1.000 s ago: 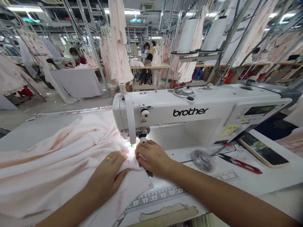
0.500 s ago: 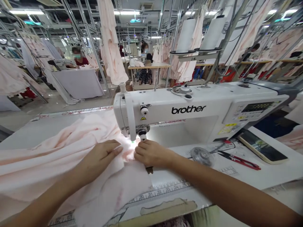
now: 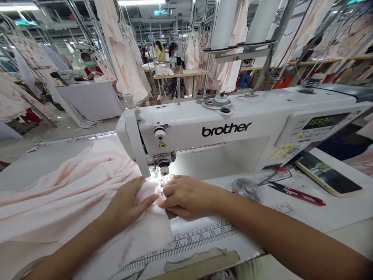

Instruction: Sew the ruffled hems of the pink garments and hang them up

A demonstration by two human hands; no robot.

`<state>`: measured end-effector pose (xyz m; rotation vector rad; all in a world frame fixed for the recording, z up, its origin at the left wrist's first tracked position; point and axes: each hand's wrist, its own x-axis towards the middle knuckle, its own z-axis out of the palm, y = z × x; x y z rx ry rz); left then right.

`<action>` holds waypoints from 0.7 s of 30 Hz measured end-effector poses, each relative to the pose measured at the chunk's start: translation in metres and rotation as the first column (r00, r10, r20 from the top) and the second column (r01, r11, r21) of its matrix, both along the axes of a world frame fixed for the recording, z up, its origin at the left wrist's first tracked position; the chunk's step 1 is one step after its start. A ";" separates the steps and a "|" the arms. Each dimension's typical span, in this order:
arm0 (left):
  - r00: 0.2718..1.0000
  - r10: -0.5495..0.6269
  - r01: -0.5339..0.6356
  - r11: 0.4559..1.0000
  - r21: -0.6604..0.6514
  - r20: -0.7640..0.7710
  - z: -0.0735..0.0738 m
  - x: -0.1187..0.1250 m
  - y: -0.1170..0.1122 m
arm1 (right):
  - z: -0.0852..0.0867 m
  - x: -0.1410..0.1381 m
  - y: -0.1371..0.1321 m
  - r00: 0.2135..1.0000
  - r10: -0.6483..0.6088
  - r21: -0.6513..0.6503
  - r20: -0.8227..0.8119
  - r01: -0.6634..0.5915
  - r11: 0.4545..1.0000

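Observation:
A pale pink cloth [image 3: 87,182] lies in folds over the left of the sewing table, its right edge running to the lit needle area [image 3: 156,173] of a white brother sewing machine [image 3: 186,128]. My left hand [image 3: 126,206] rests flat on the cloth, left of the needle, fingers stretched out and thumb apart. Just right of and in front of the needle, my right hand [image 3: 188,196] is closed, pinching the cloth's edge between thumb and fingers. The thumb of my left hand almost meets those fingertips. Cloth under the presser foot is partly hidden by glare.
Right of my right hand lie a clear round plastic disc [image 3: 247,189], red-handled thread snips [image 3: 297,193] and a phone [image 3: 329,174]. A printed ruler [image 3: 204,235] runs along the table's front. Thread cones [image 3: 224,27] stand above the machine. Co-workers sit at tables beyond.
The view has shifted, so the machine sits further left and looks larger. My right hand has come toward me from the needle, and my hands are closer together.

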<state>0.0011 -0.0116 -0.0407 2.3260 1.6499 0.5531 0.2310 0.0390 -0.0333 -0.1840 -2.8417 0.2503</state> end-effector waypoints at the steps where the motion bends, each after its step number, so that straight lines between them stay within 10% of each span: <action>1: 0.999 0.023 -0.023 1.000 -0.010 -0.029 0.000 0.001 0.001 | 0.000 0.000 0.000 1.000 0.003 -0.009 -0.002 -0.003 1.000; 9: 1.000 0.027 -0.026 0.997 -0.067 0.016 -0.003 0.004 -0.009 | -0.002 0.000 0.003 0.999 0.016 -0.081 -0.035 -0.019 0.997; 16: 0.993 -0.116 0.116 0.992 0.039 -0.012 -0.001 -0.002 -0.013 | -0.014 -0.011 0.002 0.918 -0.383 -0.078 -0.101 0.376 0.923; 21: 0.981 -0.191 0.193 0.978 0.075 -0.025 0.001 -0.002 -0.013 | -0.012 -0.019 0.004 0.918 -0.396 -0.078 -0.007 0.395 0.916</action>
